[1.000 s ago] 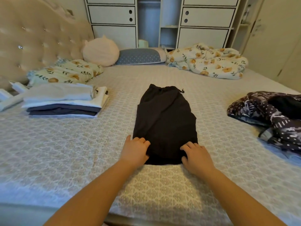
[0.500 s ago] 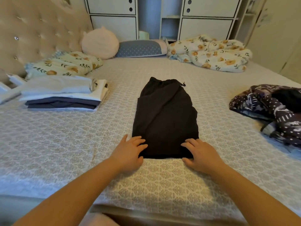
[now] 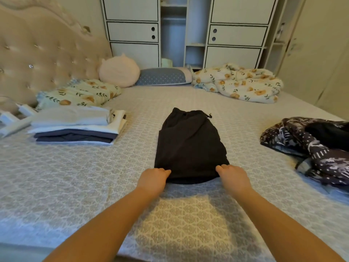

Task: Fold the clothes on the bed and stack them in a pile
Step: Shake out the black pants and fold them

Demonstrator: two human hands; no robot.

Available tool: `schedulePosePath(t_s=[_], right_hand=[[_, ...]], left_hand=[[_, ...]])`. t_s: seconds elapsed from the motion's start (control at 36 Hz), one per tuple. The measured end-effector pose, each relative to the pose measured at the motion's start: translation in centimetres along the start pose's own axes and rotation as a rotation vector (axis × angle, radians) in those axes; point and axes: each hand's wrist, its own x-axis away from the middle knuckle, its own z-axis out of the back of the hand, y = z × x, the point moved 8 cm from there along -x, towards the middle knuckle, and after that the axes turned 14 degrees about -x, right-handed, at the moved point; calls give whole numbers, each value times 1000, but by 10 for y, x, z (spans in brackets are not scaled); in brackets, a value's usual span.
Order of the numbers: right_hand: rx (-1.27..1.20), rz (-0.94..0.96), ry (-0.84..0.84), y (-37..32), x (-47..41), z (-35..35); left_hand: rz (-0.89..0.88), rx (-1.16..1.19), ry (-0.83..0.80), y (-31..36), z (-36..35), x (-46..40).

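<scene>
A black garment (image 3: 188,144), folded lengthwise with its drawstring waist at the far end, lies in the middle of the bed (image 3: 75,176). My left hand (image 3: 154,178) grips its near left corner and my right hand (image 3: 233,176) grips its near right corner; the near hem is lifted slightly off the sheet. A pile of folded clothes (image 3: 75,127), white and grey on top of dark blue, sits at the left. A crumpled dark patterned garment (image 3: 309,148) lies at the right edge.
Floral pillow (image 3: 79,93), round pink cushion (image 3: 119,70), blue pillow (image 3: 162,76) and a bunched floral blanket (image 3: 239,84) lie along the far side. Tufted headboard (image 3: 41,53) stands at the left, white cabinets (image 3: 188,31) behind.
My hands went from lying flat on the near hem to gripping its two corners, and the hem has come up off the sheet a little.
</scene>
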Motion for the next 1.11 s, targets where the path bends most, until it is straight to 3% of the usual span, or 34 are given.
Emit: schedulePosePath(t_s=[0.11, 0.25, 0.33, 0.44, 0.53, 0.64, 0.72, 0.81, 0.86, 0.89, 0.97, 1.11], right_hand=[[55, -39, 122, 25, 14, 34], [-108, -36, 14, 38, 33, 32], [-301, -68, -154, 44, 45, 23], [-638, -198, -507, 48, 63, 18], [-729, -281, -780, 45, 81, 12], [-916, -349, -886, 46, 89, 5], [-1081, -378, -777, 53, 81, -1], [-1083, -447, -268, 81, 56, -1], [-1110, -563, 29, 96, 53, -4], [-1162, -624, 66, 97, 56, -12], [-1200, -696, -88, 83, 66, -40], [-1065, -613, -41, 74, 68, -49]], left_hand=[[-38, 90, 83, -5, 23, 4], [-120, 244, -16, 6, 31, 18], [-221, 284, -162, 12, 32, 31], [-360, 380, -432, 19, 34, 51], [-406, 517, -630, 24, 32, 64], [-390, 793, -817, 24, 23, 68], [-206, 906, -579, 7, 18, 43], [166, 876, -138, -22, 12, 15], [400, 1031, 29, -31, 2, 16], [468, 1105, 39, -29, -6, 18], [508, 1201, -70, -12, -30, 21], [444, 984, -19, -6, -33, 24]])
